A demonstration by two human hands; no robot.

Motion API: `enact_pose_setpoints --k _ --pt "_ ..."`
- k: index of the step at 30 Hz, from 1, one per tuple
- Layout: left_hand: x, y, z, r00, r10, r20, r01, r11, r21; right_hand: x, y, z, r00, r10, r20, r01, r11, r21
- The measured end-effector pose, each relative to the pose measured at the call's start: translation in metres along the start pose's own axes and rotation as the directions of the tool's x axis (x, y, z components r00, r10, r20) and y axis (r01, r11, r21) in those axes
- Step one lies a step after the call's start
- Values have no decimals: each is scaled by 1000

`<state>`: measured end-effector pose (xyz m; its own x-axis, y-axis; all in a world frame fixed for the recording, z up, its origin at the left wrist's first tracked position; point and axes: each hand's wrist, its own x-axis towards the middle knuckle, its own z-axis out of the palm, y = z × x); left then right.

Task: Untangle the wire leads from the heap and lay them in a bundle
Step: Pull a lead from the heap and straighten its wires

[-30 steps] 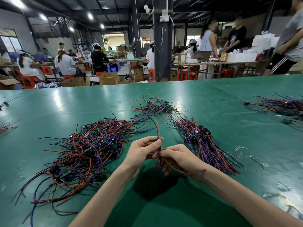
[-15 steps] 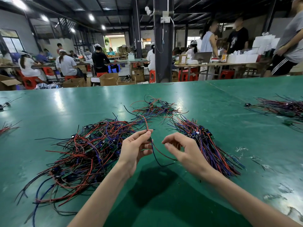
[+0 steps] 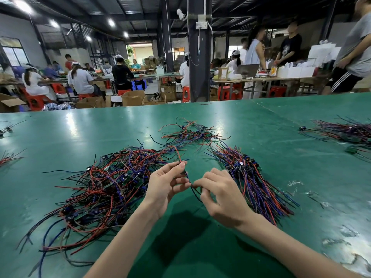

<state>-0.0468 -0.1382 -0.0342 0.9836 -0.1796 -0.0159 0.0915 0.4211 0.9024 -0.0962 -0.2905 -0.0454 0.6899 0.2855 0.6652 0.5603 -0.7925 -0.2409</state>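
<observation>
At the far left edge of the green table point(image 3: 261, 125) lie two small scraps of stray wires point(image 3: 10, 157), well apart from my work. Next comes the heap point(image 3: 104, 183), a wide tangle of red, blue and black wires with small green boards and dark parts caught in it, sprawled on the table to the left of my arms, its loose ends trailing toward me.

My left hand point(image 3: 166, 187) is raised just above the table at the heap's right edge, thumb and forefinger closed in a pinch on one lead point(image 3: 176, 153). The red wire of that lead rises from my fingertips, arcs over and runs back into the heap. Below the pinch, its dark wire drops across the small gap to my right hand point(image 3: 222, 195), which nips it between thumb and forefinger, the other fingers curled loosely underneath. A short dark loop hangs below that grip.

Farther back, between my hands, a smaller tangle point(image 3: 190, 133) lies on the table.

Just right of my right hand is the bundle point(image 3: 257, 183), its wires lying roughly side by side, dark parts gathered at the far end and the loose ends fanning toward me. Well apart, at the far right edge, another pile point(image 3: 349, 131) of wires sits.
</observation>
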Motion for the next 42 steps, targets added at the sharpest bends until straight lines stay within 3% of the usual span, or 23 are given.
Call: enact_pose_setpoints --k 5,8,11,15,20,24,28,32,42 --pt "0 -3 1 999 0 40 -1 1000 24 0 -3 11 975 197 98 -216 944 250" --pt "1 -5 0 996 -7 93 2 999 47 0 -3 12 932 308 190 -361 826 432" --pt "0 -8 -1 988 -52 148 35 992 120 1 -4 11 896 364 254 -444 738 509" --pt "-2 -10 -1 983 -91 160 59 980 192 1 -5 11 884 381 272 -468 723 508" --pt "-4 -11 2 986 -82 148 53 980 191 -2 -5 12 912 353 209 -409 824 393" --pt "-4 -11 1 984 -83 157 56 983 173 -1 -5 12 913 341 225 -402 846 349" --pt "-2 -11 0 980 -119 158 106 990 90 2 -9 8 898 336 285 -435 775 459" --pt "0 -10 1 955 -250 157 253 967 -4 5 -8 6 857 366 364 -513 673 532" --pt "-6 -12 3 920 -341 196 323 939 116 4 -6 9 831 379 407 -545 699 463"
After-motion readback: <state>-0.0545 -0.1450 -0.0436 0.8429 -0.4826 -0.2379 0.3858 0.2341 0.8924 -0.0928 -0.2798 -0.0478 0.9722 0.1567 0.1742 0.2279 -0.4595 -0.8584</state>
